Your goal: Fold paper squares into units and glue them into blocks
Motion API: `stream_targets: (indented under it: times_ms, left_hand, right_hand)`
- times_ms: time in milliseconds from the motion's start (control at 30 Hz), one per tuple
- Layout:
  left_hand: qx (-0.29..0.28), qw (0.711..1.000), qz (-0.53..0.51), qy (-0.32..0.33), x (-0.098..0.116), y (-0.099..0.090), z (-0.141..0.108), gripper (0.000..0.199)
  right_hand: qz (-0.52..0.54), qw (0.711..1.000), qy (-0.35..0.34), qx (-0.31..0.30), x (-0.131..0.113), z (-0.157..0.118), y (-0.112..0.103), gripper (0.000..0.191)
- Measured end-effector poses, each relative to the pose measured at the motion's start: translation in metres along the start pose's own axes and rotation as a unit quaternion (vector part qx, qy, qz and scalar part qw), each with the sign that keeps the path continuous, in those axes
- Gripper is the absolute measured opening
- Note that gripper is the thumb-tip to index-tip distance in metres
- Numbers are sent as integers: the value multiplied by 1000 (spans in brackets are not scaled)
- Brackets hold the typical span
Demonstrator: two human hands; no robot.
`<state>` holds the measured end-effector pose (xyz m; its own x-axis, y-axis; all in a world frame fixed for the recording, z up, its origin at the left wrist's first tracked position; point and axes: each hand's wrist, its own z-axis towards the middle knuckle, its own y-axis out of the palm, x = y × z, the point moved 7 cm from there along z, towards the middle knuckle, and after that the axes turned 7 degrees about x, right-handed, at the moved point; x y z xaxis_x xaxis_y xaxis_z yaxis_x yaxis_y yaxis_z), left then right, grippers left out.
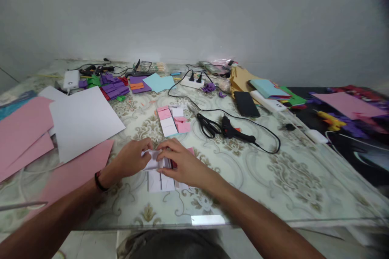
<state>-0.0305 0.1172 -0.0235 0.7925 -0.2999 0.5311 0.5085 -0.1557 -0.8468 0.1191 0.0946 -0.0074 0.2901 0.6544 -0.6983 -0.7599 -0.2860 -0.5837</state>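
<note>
Between my two hands is a small white piece of paper, bent up at its edges. My left hand pinches its left side between thumb and fingers. Across the paper's right side lies my right hand, its fingertips closed on the edge. Beneath them, several small white folded papers lie side by side on the patterned table. Just beyond the hands is a group of pink and white folded papers. My right hand covers part of a reddish piece.
Black scissors and a corded black glue gun lie right of the hands. White sheets and pink sheets spread at left. A power strip, dark phone and purple folded papers stand farther back. A yellow glue gun is at right.
</note>
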Motion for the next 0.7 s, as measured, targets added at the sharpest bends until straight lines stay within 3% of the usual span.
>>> stream_targets:
  times_ms: [700]
  left_hand:
    - [-4,1000,10,-5,-2,2,0,20]
  right_hand:
    - [-10,1000,1,-6,3,1,-1,20]
